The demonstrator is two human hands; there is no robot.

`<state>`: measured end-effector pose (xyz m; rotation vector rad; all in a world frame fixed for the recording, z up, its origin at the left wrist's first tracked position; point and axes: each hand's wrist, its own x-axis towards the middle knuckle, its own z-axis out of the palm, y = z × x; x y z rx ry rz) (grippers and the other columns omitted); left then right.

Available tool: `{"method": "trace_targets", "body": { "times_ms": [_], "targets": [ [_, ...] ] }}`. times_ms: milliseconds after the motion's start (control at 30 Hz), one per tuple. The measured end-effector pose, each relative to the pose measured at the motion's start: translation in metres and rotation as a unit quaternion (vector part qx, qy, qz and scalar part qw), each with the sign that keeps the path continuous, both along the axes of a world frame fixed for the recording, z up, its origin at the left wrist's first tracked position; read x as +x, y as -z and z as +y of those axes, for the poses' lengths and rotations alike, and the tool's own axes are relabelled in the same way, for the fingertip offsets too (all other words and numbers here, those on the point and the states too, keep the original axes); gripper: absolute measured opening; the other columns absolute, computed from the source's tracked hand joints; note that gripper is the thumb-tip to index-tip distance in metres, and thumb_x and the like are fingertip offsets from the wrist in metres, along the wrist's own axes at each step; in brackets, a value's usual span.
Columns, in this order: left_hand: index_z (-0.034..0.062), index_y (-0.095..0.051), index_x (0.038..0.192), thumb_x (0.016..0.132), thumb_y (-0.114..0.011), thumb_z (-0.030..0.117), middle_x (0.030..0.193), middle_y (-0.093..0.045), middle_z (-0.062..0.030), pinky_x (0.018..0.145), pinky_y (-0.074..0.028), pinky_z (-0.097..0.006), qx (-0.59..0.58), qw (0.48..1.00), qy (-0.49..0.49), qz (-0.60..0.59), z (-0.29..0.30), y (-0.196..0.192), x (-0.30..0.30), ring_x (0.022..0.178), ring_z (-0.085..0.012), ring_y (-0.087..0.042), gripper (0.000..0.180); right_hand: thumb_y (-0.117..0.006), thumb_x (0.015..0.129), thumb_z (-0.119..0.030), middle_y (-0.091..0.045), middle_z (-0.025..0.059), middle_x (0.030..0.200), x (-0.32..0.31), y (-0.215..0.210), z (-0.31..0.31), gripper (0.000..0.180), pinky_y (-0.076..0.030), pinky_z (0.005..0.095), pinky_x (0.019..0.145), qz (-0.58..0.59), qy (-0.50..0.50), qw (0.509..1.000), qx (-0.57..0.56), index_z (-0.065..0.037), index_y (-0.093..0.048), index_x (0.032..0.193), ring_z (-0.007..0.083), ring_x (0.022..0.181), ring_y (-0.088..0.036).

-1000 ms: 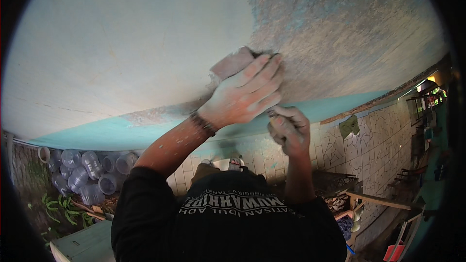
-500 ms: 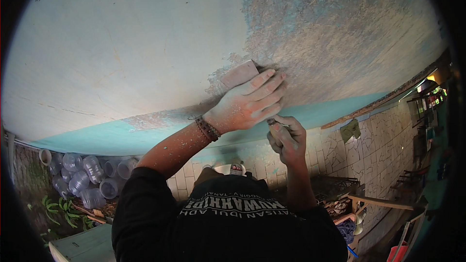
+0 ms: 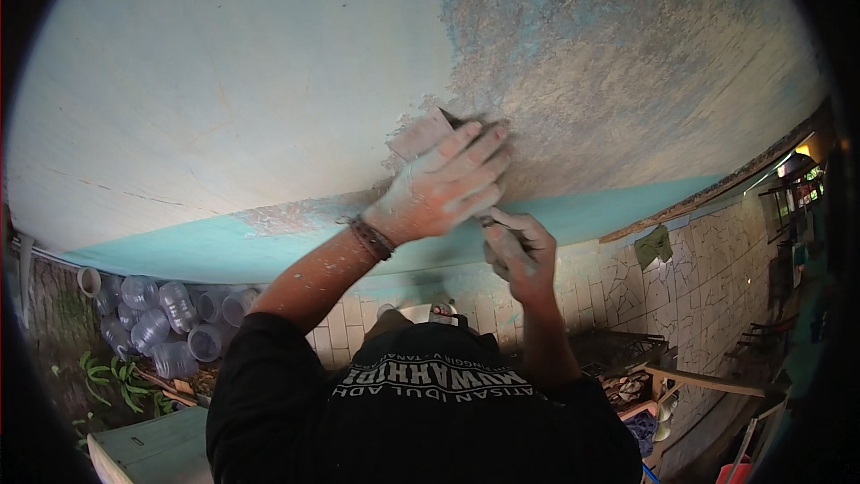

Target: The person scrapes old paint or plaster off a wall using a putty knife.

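- Far left, low: a heap of clear plastic water jugs (image 3: 152, 323) lies at the foot of the wall, beside green leafy plants (image 3: 107, 385).
- A pale green painted wall surface (image 3: 224, 108) fills the upper left; a turquoise painted band (image 3: 215, 246) runs below it.
- Centre: the left hand (image 3: 443, 188) is spread flat, fingers extended, pressing a small flat pale rectangular sanding block (image 3: 419, 136) against the wall. Only the block's upper left corner shows past the knuckles; the rest is hidden under the palm.
- The block sits at the boundary between the smooth pale paint and the rough scraped grey-brown patch (image 3: 627, 81) to the right.
- A dark braided wristband (image 3: 370, 237) circles the left wrist; forearm and hand are dusted with pale powder.
- Just below and right: the right hand (image 3: 520, 251) is closed in a fist around a thin handle-like object; what it is cannot be told. It sits just under the left hand's fingertips, close to the wall.
- Right: a cream tiled wall (image 3: 708, 278) with a green cloth (image 3: 654, 246) hanging on it.
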<state>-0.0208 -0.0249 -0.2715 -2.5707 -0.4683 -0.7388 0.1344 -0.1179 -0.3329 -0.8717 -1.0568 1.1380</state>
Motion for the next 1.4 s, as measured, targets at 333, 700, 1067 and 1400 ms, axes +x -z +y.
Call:
{"method": "trace_targets", "body": {
  "times_ms": [333, 700, 1067, 1400],
  "targets": [
    [0.0082, -0.062, 0.090, 0.076, -0.052, 0.020, 0.122, -0.055, -0.0109, 0.109, -0.030, -0.045, -0.009, 1.000, 0.003, -0.013, -0.003, 0.007, 0.000, 0.126, -0.0290, -0.043, 0.021, -0.058, 0.091, -0.008, -0.061, 0.0033, 0.075, 0.005, -0.002, -0.005, 0.020, -0.032, 0.0186, 0.043, -0.009, -0.026, 0.999, -0.023, -0.002, -0.060, 0.110, 0.0038, 0.050, -0.044],
    [0.0086, -0.063, 0.092, 0.077, -0.054, 0.017, 0.127, -0.053, -0.0097, 0.108, -0.030, -0.048, -0.028, 1.000, -0.001, -0.005, -0.001, 0.013, -0.002, 0.129, -0.0305, -0.040, 0.020, -0.060, 0.089, -0.007, -0.060, 0.0020, 0.073, 0.000, -0.005, -0.001, 0.019, -0.032, 0.0182, 0.043, -0.002, -0.017, 0.998, -0.059, -0.002, -0.062, 0.107, 0.0033, 0.055, -0.047],
    [0.0091, -0.062, 0.091, 0.076, -0.055, 0.016, 0.126, -0.054, -0.0093, 0.110, -0.028, -0.049, -0.031, 0.999, -0.019, -0.031, -0.005, 0.000, -0.016, 0.129, -0.0289, -0.041, 0.018, -0.059, 0.089, -0.005, -0.061, 0.0025, 0.074, -0.014, -0.005, -0.003, 0.020, -0.031, 0.0174, 0.043, 0.057, -0.048, 0.996, -0.052, 0.000, -0.061, 0.109, 0.0024, 0.053, -0.046],
    [0.0074, -0.061, 0.085, 0.074, -0.057, 0.017, 0.127, -0.053, -0.0111, 0.111, -0.026, -0.048, -0.043, 0.998, 0.006, -0.044, -0.004, -0.003, -0.017, 0.129, -0.0308, -0.039, 0.016, -0.062, 0.089, -0.009, -0.057, -0.0004, 0.071, -0.016, -0.013, -0.004, 0.022, -0.031, 0.0177, 0.044, -0.001, -0.023, 0.998, -0.059, -0.004, -0.062, 0.110, 0.0024, 0.052, -0.044]
  ]
}}
